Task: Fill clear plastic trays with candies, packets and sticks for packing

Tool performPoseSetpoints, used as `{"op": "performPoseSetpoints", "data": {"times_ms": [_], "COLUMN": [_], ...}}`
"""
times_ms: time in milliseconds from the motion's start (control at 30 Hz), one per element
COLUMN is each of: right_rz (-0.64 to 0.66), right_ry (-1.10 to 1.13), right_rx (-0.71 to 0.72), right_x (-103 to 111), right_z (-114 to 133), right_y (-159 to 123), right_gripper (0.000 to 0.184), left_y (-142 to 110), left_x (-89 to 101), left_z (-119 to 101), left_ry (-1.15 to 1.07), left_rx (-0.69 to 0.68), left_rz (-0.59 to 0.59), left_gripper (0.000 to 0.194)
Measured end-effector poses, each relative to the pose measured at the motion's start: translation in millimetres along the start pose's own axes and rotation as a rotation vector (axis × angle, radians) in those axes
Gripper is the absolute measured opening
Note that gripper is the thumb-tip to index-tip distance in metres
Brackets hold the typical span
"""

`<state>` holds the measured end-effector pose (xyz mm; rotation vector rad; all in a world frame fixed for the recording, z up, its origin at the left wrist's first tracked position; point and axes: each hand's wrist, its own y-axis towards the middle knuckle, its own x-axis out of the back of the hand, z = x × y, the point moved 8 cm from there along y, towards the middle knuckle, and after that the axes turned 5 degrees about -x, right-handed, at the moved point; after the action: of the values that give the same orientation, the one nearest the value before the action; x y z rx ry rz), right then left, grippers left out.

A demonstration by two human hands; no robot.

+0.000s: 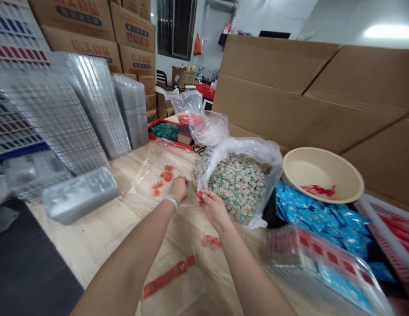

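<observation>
My right hand pinches a small red plastic piece between thumb and fingertips, just left of the bag of small printed packets. Beside it, my left hand, with a pale band at the wrist, has its fingers curled closed; what they hold, if anything, is too small to make out. Left of that hand, several loose red pieces lie on a clear plastic bag. Nearer me, a row of red pieces rests on what looks like clear plastic, and two more red pieces lie by my right forearm.
Stacked clear plastic trays stand on the left. At the right are a cream basin with red items, blue packets and a filled clear tray. A red tray with green pieces sits behind; cardboard walls the back.
</observation>
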<state>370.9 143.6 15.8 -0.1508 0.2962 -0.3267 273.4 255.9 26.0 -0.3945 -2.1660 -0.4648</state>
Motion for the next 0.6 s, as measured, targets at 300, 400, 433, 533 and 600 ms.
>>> {"op": "performPoseSetpoints", "data": {"times_ms": [300, 400, 433, 533, 600], "right_rz": [-0.218, -0.233, -0.212, -0.095, -0.014], "right_ry": [-0.208, -0.621, -0.747, -1.029, -1.176], "right_rx": [0.025, 0.161, 0.224, 0.354, 0.354], "right_x": [114, 129, 125, 101, 86], "right_z": [23, 32, 35, 35, 27], "right_y": [-100, -129, -135, -138, -134], "right_gripper": [0.023, 0.012, 0.012, 0.021, 0.023], "left_y": [-122, -185, -199, -214, -212], "left_x": [-3.5, -25.8, -33.1, -53.4, -64.6], "left_z": [-65, -84, -89, -103, -110], "left_ry": [-0.968, -1.338, -1.394, -1.414, -1.335], "left_rx": [0.171, 0.453, 0.512, 0.515, 0.434], "left_rz": [0.278, 0.453, 0.477, 0.483, 0.457], "left_gripper": [0.03, 0.025, 0.023, 0.015, 0.009]}}
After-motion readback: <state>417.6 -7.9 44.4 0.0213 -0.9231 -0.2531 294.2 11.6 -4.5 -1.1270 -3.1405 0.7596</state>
